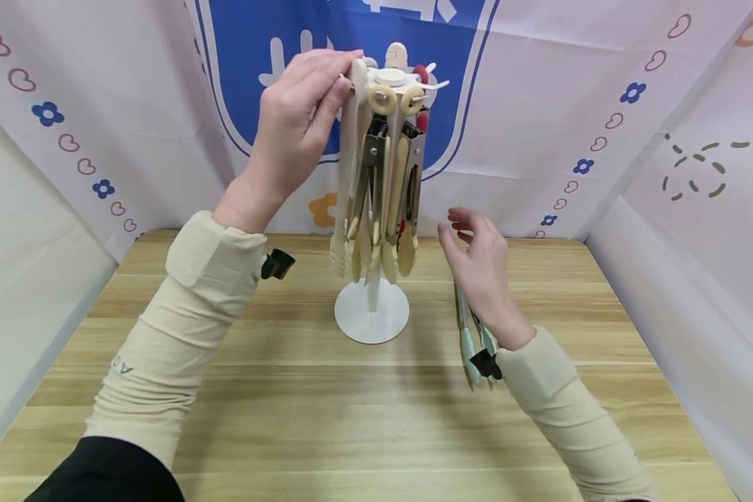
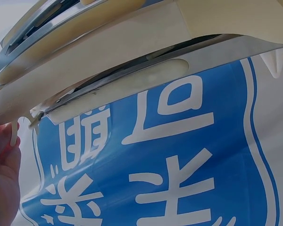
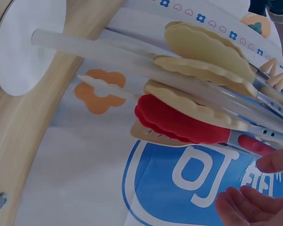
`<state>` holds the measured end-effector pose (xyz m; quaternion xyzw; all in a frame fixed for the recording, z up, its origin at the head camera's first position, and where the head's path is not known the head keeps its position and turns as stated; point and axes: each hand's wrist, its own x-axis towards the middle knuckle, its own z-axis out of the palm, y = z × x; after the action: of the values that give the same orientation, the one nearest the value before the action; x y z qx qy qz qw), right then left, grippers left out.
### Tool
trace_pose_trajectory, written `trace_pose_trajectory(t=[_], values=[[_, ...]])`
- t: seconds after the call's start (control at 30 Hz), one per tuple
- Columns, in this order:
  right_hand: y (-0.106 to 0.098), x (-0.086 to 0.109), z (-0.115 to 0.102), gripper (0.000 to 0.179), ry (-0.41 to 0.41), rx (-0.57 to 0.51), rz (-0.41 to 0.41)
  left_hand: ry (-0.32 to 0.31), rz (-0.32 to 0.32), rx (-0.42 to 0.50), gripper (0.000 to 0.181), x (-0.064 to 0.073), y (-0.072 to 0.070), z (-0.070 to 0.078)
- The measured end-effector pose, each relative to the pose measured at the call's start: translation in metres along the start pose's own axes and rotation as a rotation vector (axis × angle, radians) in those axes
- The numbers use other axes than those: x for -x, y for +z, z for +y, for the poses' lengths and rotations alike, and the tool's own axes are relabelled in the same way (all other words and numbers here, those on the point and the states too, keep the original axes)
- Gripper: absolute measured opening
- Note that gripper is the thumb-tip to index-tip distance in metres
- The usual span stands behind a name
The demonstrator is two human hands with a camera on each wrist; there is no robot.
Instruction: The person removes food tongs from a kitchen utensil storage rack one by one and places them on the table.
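Observation:
A white stand [image 1: 371, 312] holds several hanging utensils, among them cream tongs [image 3: 203, 40] with metal arms and red-tipped tongs [image 3: 179, 120]. At its top left, my left hand [image 1: 295, 115] pinches the upper end of a cream utensil [image 1: 346, 153] with a toothed lower end. In the left wrist view only part of this hand shows at the left edge. To the right of the stand, my right hand [image 1: 480, 261] is raised with loosely bent fingers and holds nothing. Pale green tongs [image 1: 467, 348] lie on the table below it, partly hidden by the wrist.
The wooden table [image 1: 288, 418] reaches back to a printed cloth backdrop [image 1: 527, 139] close behind the stand. White hooks [image 1: 436, 84] stick out from the top of the stand. Cloth walls border the table on both sides.

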<state>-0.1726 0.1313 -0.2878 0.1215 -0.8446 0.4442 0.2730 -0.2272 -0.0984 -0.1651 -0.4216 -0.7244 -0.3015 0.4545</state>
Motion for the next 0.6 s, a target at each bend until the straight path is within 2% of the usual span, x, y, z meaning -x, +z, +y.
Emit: trace_pose_trajectory(t=[0.27, 0.6], values=[[0.004, 0.0, -0.014, 0.024, -0.053, -0.071, 0.08, 0.0, 0.009, 0.006, 0.026, 0.0, 0.001, 0.0], [0.014, 0.0, -0.033, 0.028, -0.076, -0.161, 0.095, -0.001, 0.008, 0.003, 0.027, 0.0, 0.001, 0.0]])
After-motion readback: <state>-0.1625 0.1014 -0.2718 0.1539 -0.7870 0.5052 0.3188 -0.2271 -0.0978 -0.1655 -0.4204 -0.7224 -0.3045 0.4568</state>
